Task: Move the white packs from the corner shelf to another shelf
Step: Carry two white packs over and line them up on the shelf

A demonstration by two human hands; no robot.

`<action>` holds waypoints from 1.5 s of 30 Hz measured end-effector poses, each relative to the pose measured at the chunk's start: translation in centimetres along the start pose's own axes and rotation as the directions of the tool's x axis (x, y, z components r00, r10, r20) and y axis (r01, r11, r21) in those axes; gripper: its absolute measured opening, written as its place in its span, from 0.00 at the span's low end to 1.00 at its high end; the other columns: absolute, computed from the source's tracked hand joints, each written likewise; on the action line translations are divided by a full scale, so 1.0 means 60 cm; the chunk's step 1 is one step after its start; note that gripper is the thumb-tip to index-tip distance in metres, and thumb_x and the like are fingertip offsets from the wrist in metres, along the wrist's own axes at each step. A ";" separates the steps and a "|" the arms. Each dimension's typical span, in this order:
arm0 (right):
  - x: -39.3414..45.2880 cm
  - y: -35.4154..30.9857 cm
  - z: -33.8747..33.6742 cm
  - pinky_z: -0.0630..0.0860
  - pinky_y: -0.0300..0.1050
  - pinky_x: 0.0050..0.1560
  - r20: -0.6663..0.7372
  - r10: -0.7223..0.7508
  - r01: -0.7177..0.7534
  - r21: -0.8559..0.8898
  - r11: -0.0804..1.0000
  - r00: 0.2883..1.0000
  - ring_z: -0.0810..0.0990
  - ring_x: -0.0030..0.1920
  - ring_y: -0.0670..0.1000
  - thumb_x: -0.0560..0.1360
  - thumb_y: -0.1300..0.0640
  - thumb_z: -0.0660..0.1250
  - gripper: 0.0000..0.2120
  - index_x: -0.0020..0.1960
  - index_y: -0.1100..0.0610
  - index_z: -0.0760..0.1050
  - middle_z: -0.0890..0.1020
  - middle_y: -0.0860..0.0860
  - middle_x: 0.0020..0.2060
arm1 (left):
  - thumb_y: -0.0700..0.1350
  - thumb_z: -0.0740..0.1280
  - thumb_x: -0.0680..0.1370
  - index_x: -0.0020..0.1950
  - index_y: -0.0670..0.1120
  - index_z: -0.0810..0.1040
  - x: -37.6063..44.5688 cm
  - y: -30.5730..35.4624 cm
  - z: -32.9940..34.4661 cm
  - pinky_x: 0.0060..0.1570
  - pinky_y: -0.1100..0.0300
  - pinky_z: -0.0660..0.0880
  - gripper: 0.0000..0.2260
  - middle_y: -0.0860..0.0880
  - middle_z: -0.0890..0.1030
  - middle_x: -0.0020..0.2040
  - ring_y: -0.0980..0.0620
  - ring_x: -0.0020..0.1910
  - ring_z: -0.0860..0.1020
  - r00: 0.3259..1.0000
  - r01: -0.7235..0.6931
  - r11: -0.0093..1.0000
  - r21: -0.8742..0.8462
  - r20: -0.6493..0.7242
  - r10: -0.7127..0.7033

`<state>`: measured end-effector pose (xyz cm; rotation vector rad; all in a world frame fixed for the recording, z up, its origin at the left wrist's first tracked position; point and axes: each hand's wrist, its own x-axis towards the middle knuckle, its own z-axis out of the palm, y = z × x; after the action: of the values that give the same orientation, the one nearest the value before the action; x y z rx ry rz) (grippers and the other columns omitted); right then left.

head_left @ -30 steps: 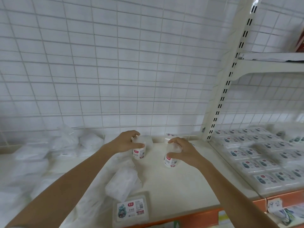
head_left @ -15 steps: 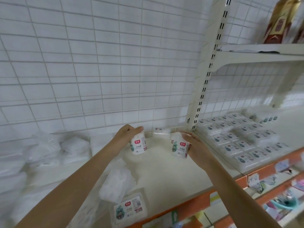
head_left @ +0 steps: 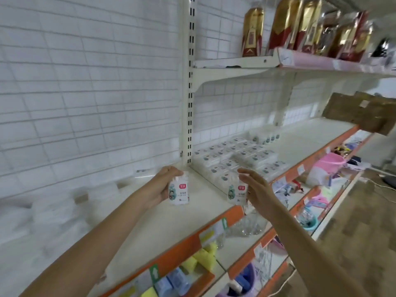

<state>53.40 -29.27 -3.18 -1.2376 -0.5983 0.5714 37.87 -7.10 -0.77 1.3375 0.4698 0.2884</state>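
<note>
Two white packs (head_left: 179, 191), red-labelled

Bare forearms; no sleeves; left hand (head_left: 165, 185); right hand (head_left: 257, 190).

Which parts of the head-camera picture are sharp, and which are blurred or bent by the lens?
Head view: the pack in the left hand shows crisp print; the bagged white packs at far left smear into haze, the bottles at top right streak with motion blur, and the wall grid bows from wide-angle distortion.
</note>
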 end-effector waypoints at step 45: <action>0.092 -0.157 -0.989 0.78 0.40 0.48 -0.241 0.086 -0.155 -0.285 0.946 0.967 0.82 0.51 0.52 0.61 0.52 0.78 0.26 0.57 0.53 0.76 0.79 0.55 0.54 | 0.56 0.75 0.58 0.48 0.57 0.78 0.519 -0.147 0.938 0.55 0.49 0.75 0.21 0.48 0.79 0.55 0.46 0.54 0.78 0.971 -0.134 0.953 0.271 0.229 0.072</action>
<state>99.22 -68.40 -6.37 -1.6138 -0.4279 0.4421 91.71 -43.06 -5.43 1.6589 0.2632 0.1614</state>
